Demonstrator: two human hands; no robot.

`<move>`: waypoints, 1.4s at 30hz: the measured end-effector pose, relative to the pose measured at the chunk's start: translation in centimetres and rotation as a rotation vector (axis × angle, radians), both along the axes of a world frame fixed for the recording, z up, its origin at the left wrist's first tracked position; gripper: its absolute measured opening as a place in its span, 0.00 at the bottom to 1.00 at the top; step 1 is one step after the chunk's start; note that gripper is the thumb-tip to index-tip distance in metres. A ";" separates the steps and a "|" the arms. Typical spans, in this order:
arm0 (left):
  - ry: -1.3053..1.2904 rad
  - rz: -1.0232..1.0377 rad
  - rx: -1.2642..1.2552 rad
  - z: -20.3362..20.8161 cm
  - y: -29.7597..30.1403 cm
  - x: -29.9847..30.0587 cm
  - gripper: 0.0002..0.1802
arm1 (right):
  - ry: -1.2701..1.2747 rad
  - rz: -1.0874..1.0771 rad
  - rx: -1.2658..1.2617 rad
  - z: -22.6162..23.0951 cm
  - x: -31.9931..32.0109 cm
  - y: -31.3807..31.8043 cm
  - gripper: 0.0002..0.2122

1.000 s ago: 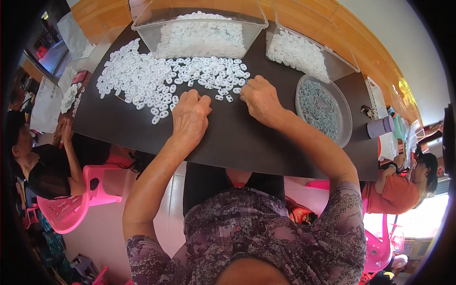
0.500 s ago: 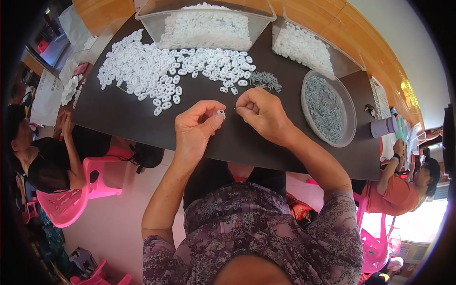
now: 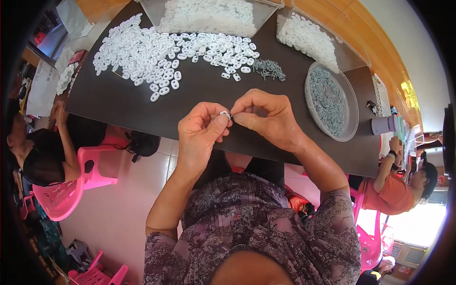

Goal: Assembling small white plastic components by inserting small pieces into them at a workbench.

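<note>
Between the thumb and fingers of my left hand (image 3: 202, 130) is a small white oval plastic piece (image 3: 224, 113) with holes in it. My right hand (image 3: 268, 116) pinches a small dark screw (image 3: 231, 117) up against that piece, and the fingertips of both hands nearly meet. Beyond them on the dark table (image 3: 190, 102) spreads a big heap of similar white two-holed pieces (image 3: 142, 52). A small pile of grey screws (image 3: 269, 70) lies just past my right hand. Many more screws (image 3: 327, 104) fill a round clear tub (image 3: 352, 114) to the right.
Clear bins (image 3: 259, 23) of white pieces stand along the table's far side. A grey-purple cup (image 3: 384, 125) is at the right edge. One person (image 3: 45, 152) sits at the left, another (image 3: 389, 190) at the right, near pink plastic chairs (image 3: 59, 202).
My right hand has brought the screw in to the white piece, closing the gap between my hands. The table scene has shifted slightly upward in view.
</note>
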State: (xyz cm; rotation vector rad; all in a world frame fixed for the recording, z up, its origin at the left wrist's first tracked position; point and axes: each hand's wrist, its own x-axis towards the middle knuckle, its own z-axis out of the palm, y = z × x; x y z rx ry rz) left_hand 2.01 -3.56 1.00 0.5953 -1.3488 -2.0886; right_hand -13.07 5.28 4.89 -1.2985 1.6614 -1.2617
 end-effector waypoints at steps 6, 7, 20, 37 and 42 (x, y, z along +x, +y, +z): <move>-0.006 0.040 0.000 0.5 0.4 0.2 0.07 | -0.079 0.000 0.053 0.0 0.4 -0.1 0.04; -0.012 0.038 -0.007 0.4 0.4 0.3 0.07 | -0.078 0.002 0.054 0.1 0.4 -0.1 0.04; -0.008 0.048 -0.081 0.0 0.6 0.5 0.08 | -0.002 0.012 0.065 0.3 0.7 -0.1 0.04; -0.047 0.187 -0.195 -0.2 1.6 0.3 0.03 | -0.108 -0.089 -0.064 -0.9 1.9 -0.5 0.03; -0.093 0.231 -0.313 -0.6 1.8 0.3 0.02 | -0.130 -0.104 -0.053 -0.8 2.1 -0.5 0.04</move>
